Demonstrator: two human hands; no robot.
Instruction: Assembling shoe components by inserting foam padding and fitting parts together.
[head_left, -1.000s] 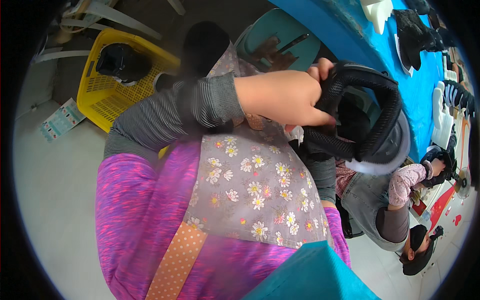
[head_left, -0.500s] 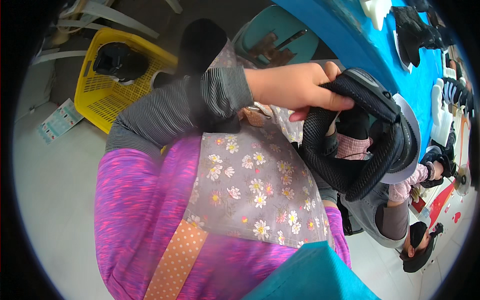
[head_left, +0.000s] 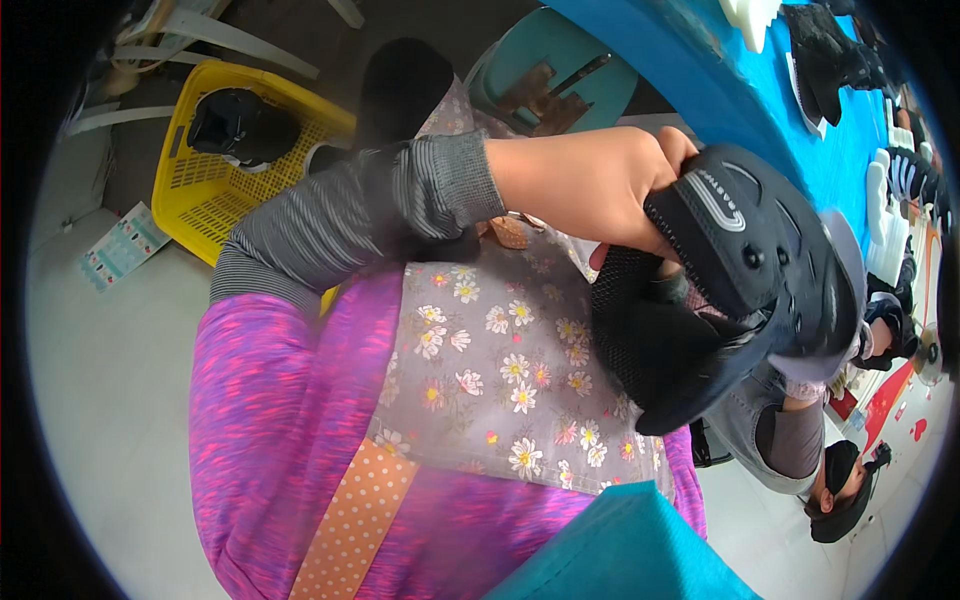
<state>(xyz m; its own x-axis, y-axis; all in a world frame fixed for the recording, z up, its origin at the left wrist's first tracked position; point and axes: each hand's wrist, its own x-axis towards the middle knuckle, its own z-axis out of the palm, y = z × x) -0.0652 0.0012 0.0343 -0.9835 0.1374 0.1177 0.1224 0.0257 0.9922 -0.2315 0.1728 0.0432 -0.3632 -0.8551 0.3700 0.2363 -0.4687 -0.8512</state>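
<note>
My left hand comes in from the left in a grey striped sleeve. Its fingers are closed on the collar edge of a black shoe upper with a light-coloured sole piece along its far side. The black mesh collar and tongue hang toward my lap, over a grey floral apron. Behind the shoe upper, only a small patch of skin and striped cuff of my right hand shows. The shoe covers its fingers, so its grip is hidden.
A blue-topped table at upper right carries black shoe parts and white soles. A yellow basket holds a black shoe. A teal stool bears brown pieces. A co-worker sits at right.
The shoe upper has turned so its outer side faces me, where its opening showed before. My left hand keeps its hold, with its wrist turned slightly.
</note>
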